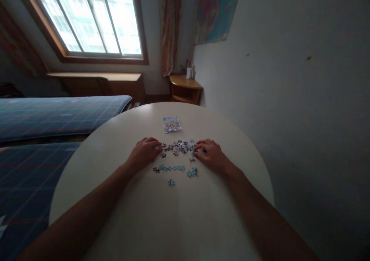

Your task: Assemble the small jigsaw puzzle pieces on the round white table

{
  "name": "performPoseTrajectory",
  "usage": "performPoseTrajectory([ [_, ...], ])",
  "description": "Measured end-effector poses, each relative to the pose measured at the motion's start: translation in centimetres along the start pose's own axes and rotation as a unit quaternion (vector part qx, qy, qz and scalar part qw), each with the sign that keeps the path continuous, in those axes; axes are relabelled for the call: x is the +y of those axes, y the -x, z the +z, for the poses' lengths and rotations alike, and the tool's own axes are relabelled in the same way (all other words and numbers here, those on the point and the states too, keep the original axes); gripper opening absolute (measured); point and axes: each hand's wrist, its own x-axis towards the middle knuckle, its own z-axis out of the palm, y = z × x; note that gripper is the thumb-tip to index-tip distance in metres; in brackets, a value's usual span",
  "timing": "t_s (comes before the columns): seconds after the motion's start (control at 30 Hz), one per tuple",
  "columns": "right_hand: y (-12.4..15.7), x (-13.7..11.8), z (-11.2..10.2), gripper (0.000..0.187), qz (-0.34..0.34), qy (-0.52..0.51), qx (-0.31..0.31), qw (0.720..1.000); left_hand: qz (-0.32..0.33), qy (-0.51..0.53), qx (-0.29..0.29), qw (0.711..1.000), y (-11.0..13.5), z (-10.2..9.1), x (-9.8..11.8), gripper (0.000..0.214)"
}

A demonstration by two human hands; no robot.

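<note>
Broadly, a pale wall (pixel 289 118) filled the right side of the room, and a round, off-white worktop (pixel 162 222) took up the middle, its far edge curving toward the back. Blue plaid padding (pixel 58 114) stretched along the left in two levels, next to the worktop. Beyond it, a bright window (pixel 95 18) in a brown frame stood over a long wooden desk (pixel 124 76). To the right of the window hung a patterned curtain (pixel 170 26), then a colourful poster (pixel 218 10) on the wall, with a wooden corner cabinet (pixel 185 81) below.

On the worktop, both forearms reached inward from the near side. The left hand (pixel 147 152) rested at the left edge of a spread pile of jigsaw pieces (pixel 181 147), its fingers loosely bent; whether they pinched a piece, I could not tell. The right hand (pixel 212 155) lay at the pile's right edge, its fingers curved over the outermost pieces; their grip could not be made out either.

Behind the pile, well apart from it, lay a small printed sheet (pixel 172 124). Nearer the body, a row of pieces (pixel 173 168) ran crosswise, brown at its left end and light blue farther along. Just right of that sat a compact blue cluster (pixel 192 172), and nearest of all, one single blue piece (pixel 171 183).
</note>
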Motion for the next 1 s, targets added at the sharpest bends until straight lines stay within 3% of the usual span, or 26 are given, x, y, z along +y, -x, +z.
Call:
performPoseTrajectory([
  [0.2, -0.1, -0.2, -0.4, 0.012, -0.006, 0.002, 0.011, 1.000, -0.023, -0.047, 0.036, 0.998, -0.6, 0.5, 0.3, 0.026],
  [0.37, -0.2, 0.5, -0.8, 0.015, 0.012, 0.028, 0.020, 0.999, -0.068, 0.001, 0.091, 0.994, -0.7, 0.6, -0.5, 0.030],
  [0.53, 0.1, 0.7, -1.0, 0.012, 0.033, 0.040, 0.024, 0.998, -0.073, 0.014, 0.050, 0.996, -0.5, 0.8, -0.9, 0.032],
  [0.8, 0.1, 0.6, -1.1, 0.014, 0.041, 0.036, 0.010, 0.998, -0.117, 0.043, 0.087, 0.988, 0.0, -0.4, -1.9, 0.029],
  [1.0, 0.0, 1.0, -0.9, 0.018, 0.024, 0.034, 0.012, 0.999, -0.168, 0.021, 0.010, 0.986, 0.8, -2.0, -2.2, 0.032],
])
